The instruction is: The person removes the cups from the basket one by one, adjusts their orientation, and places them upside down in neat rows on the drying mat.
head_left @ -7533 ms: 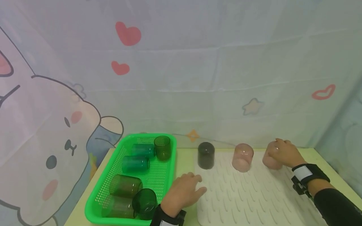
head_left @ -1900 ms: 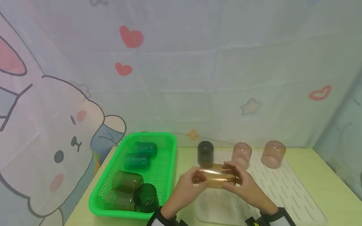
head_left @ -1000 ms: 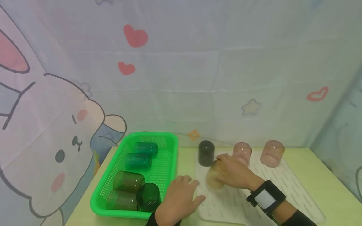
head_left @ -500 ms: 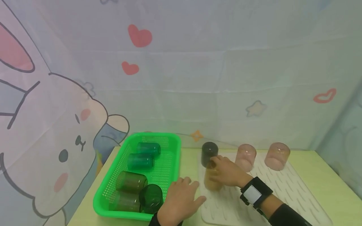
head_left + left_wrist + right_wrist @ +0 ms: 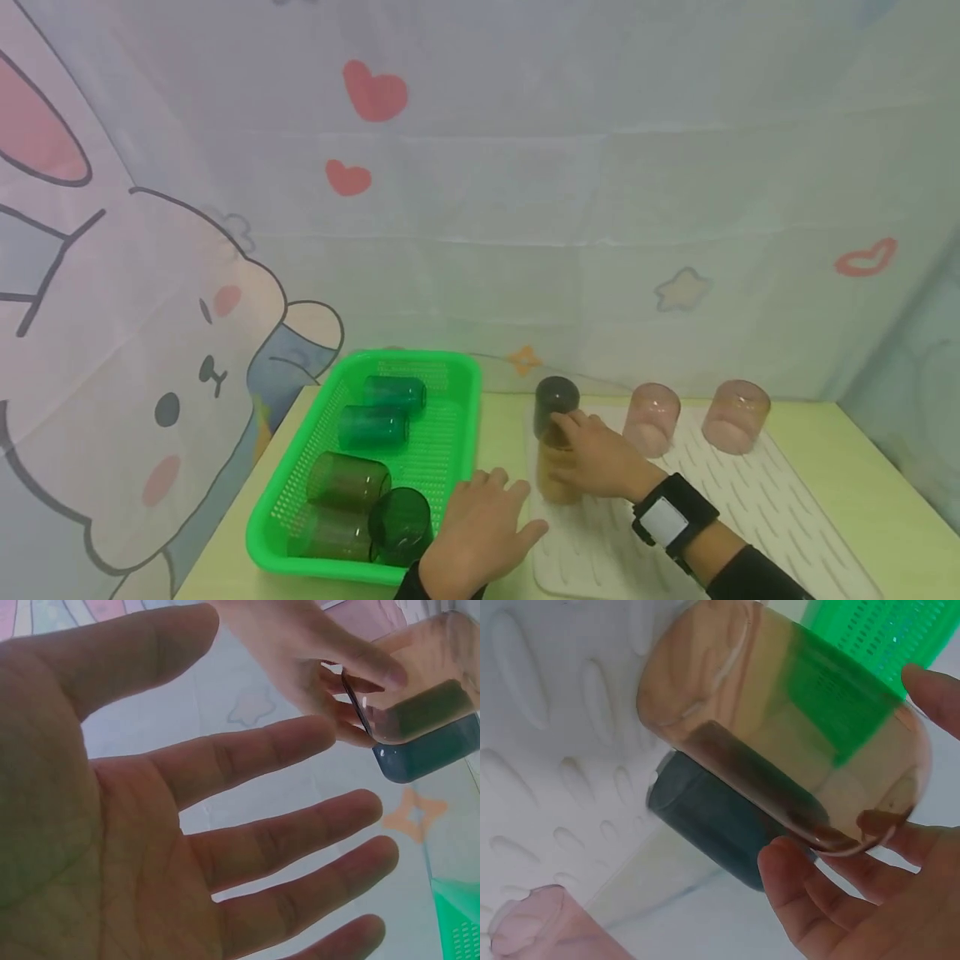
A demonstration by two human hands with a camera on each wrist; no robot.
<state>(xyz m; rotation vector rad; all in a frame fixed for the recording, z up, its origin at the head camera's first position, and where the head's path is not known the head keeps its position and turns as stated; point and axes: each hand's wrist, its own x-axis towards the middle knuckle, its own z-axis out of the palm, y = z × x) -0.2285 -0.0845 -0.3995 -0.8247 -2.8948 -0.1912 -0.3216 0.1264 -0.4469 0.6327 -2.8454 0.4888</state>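
My right hand [image 5: 606, 458] grips an amber drinking glass [image 5: 557, 482] by its upper end. That glass stands mouth down on the white ribbed mat [image 5: 592, 550], straight in front of a dark grey glass [image 5: 557, 393] and overlapping it in the head view. In the right wrist view, the thumb and fingers flank the closed end of the amber glass [image 5: 780, 720]. My left hand [image 5: 480, 529] hovers, fingers spread and holding nothing, between the green basket [image 5: 468, 417] and the mat; its palm [image 5: 150, 855] fills the left wrist view.
Two pink glasses [image 5: 651, 421] stand mouth down along the mat's back edge. Inside the basket lie two teal glasses [image 5: 373, 427], two brownish ones [image 5: 348, 481] and a dark green one [image 5: 400, 525]. A printed cloth [image 5: 487, 208] hangs behind the table.
The right hand left the right pink glass. The amber glass came out of the basket, was held sideways in both hands, then set mouth down by the right hand and shifted slightly left.
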